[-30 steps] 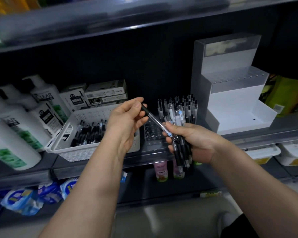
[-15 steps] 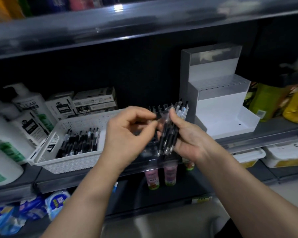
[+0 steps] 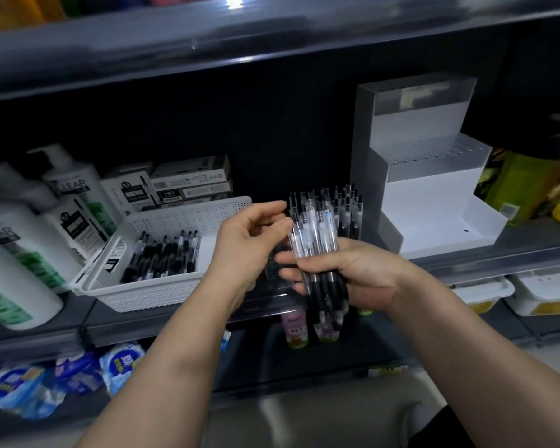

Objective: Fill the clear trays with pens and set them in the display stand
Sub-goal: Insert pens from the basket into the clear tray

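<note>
My right hand (image 3: 353,273) grips a bundle of clear black-tipped pens (image 3: 314,234) upright in front of the shelf. My left hand (image 3: 246,237) is just left of the bundle, fingers loosely curled, thumb tip against its left edge, nothing seen between thumb and fingers. Behind the bundle, several pens (image 3: 348,208) stand upright in a clear tray (image 3: 274,270), mostly hidden by my hands. The white stepped display stand (image 3: 434,221) sits on the shelf to the right, with no pens on its steps. More pens (image 3: 162,253) lie in a white basket (image 3: 181,218) on the left.
White shampoo bottles (image 3: 72,202) and small boxes (image 3: 188,182) stand left of and behind the basket. Green and yellow packs (image 3: 524,185) sit right of the stand. The shelf below holds small bottles (image 3: 293,328), blue packs (image 3: 117,363) and white tubs (image 3: 485,292).
My left hand carried a single pen to the bundle and no longer pinches it. My right hand turned the bundle upright.
</note>
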